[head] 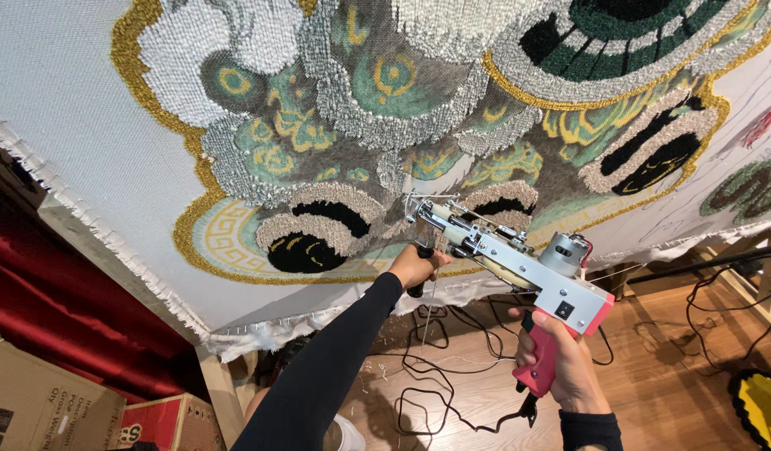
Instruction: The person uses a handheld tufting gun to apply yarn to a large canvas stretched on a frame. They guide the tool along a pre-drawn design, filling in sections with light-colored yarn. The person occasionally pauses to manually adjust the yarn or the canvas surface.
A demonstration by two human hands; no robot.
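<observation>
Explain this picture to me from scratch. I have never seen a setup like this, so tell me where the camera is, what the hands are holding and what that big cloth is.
There is one picture, taken by a camera worn on the person's head, tilted as it looks at the hands.

The big pale sheet is a stretched backing cloth on a wooden frame. Yarn has been punched into it to form a rug design in grey, green, gold and black; parts of the cloth are bare.

Both hands hold a tufting gun, a powered hand tool with a metal body, a small motor and a pink handle. The right hand grips the pink handle. The left hand, in a black sleeve, grips the black front handle. The tool's tip is at the cloth.

Below, black cables and yarn scraps lie on a wooden floor. Cardboard boxes stand at lower left beside a red curtain.
</observation>
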